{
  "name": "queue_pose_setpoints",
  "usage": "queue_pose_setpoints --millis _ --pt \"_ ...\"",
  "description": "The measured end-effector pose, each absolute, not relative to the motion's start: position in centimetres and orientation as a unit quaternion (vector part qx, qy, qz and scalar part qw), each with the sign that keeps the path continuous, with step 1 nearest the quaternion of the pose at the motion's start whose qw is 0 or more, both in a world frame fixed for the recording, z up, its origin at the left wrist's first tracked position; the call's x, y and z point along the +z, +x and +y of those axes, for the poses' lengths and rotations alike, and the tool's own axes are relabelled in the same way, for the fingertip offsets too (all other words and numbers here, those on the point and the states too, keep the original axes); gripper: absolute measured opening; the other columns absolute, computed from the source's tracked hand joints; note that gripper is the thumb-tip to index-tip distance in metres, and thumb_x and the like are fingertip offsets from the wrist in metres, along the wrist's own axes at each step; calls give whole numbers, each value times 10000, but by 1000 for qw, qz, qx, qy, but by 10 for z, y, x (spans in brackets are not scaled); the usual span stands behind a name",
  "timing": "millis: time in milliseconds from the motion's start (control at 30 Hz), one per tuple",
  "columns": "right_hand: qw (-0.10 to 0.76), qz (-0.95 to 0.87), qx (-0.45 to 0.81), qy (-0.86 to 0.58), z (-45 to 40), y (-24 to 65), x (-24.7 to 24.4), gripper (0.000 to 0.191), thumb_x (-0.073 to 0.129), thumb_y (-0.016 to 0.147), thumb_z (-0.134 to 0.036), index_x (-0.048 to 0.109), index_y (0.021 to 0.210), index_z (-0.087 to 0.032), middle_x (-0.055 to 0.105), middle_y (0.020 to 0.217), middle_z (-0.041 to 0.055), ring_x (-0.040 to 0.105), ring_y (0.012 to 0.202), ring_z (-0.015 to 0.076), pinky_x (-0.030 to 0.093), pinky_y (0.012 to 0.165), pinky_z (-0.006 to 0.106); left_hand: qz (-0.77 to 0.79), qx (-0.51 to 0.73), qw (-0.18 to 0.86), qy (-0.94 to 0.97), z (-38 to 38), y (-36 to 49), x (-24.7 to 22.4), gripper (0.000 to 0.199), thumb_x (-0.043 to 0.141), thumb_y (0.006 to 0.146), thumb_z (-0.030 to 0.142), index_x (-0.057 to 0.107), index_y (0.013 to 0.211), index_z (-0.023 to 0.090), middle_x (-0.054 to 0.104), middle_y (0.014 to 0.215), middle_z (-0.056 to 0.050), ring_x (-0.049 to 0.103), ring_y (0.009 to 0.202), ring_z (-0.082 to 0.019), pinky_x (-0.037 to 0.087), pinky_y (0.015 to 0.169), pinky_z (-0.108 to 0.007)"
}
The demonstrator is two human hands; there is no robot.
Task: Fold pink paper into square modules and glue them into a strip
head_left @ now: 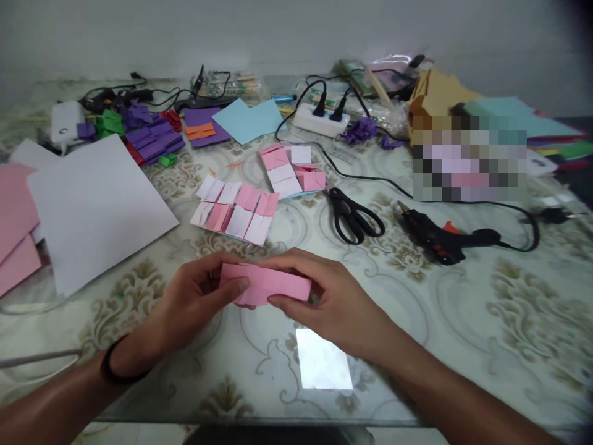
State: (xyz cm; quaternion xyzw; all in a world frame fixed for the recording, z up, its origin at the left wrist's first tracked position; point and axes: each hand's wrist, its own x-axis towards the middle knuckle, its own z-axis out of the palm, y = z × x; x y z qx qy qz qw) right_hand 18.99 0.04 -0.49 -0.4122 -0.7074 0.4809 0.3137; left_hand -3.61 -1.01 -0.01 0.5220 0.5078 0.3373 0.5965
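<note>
A folded strip of pink paper (266,284) is held level above the near part of the table, between my two hands. My left hand (199,296) pinches its left end, thumb on the face toward me. My right hand (324,287) grips the other end with the thumb below and fingers along the top edge. Just beyond them lies a card with pink and white folded paper squares (236,207). A second such group of folded squares (291,170) sits behind it on light blue paper. Black scissors (354,216) rest closed to the right.
A black glue gun (433,235) lies at right, its cable running back near a white power strip (319,120). White sheets (102,210) and pink sheets (18,216) cover the left. Purple folded papers (155,139) and blue paper (248,120) lie at the back.
</note>
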Motion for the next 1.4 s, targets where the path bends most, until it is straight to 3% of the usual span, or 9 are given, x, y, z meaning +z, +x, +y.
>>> queue_pose_setpoints --millis 167,367,500,600,700,933,1100,1267,1400 --pt "318 -744 424 -407 -2 189 -6 411 701 896 -103 732 1257 -296 763 1141 30 729 981 184 597 838 303 536 286 568 555 -11 -41 -2 315 683 940 439 712 838 143 627 716 8 519 659 -112 387 580 -231" --pt "325 -769 369 -408 -6 189 -12 272 660 951 -164 775 1166 -285 778 1116 43 751 902 169 605 653 248 564 249 533 580 -12 -42 -2 316 653 949 453 724 884 153 673 773 -13 556 701 -147 421 621 -261" --pt "305 -781 375 -397 -6 190 -13 393 719 895 -143 729 1262 -285 750 1244 52 733 1103 211 621 934 337 565 279 511 584 -12 -41 -4 300 631 969 443 720 933 159 682 798 -14 576 721 -151 430 620 -255" --pt "293 -775 385 -407 -5 191 -13 429 724 881 -123 711 1284 -271 742 1265 50 717 1148 217 581 1025 367 562 318 495 582 -14 -40 -5 269 638 978 399 686 1151 198 654 760 21 537 639 -122 387 549 -229" --pt "299 -753 397 -432 -3 191 -10 350 719 904 -164 730 1237 -270 756 1208 48 730 1088 218 592 973 366 526 339 502 598 -18 -41 -6 346 635 991 340 602 1324 252 683 827 22 566 660 -113 418 557 -211" --pt "317 -709 438 -452 -3 192 -6 252 735 920 -244 724 1170 -272 756 1122 51 719 989 210 591 856 334 501 370 496 605 -21 -42 -10 530 716 935 276 483 1410 271 719 1037 -40 667 814 -142 556 709 -240" --pt "320 -595 586 -448 -5 188 -7 262 737 931 -343 647 1158 -246 731 1010 41 704 930 182 581 761 282 508 323 526 600 -20 -41 -7 437 703 938 277 497 1323 254 715 940 -23 699 808 -158 563 701 -247" --pt "253 -551 663 -439 -6 182 -10 285 775 887 -443 692 815 -180 648 736 -5 558 643 116 450 570 240 489 282 516 644 -22 -40 -8 400 703 941 265 535 1304 279 638 773 52 620 713 -121 530 687 -216" --pt "280 -538 662 -440 -11 179 -13 291 795 870 -427 667 769 -187 629 723 -16 531 649 117 449 595 249 505 251 541 624 -19 -40 -5 276 711 934 356 663 1178 236 642 783 33 599 712 -125 490 645 -217"
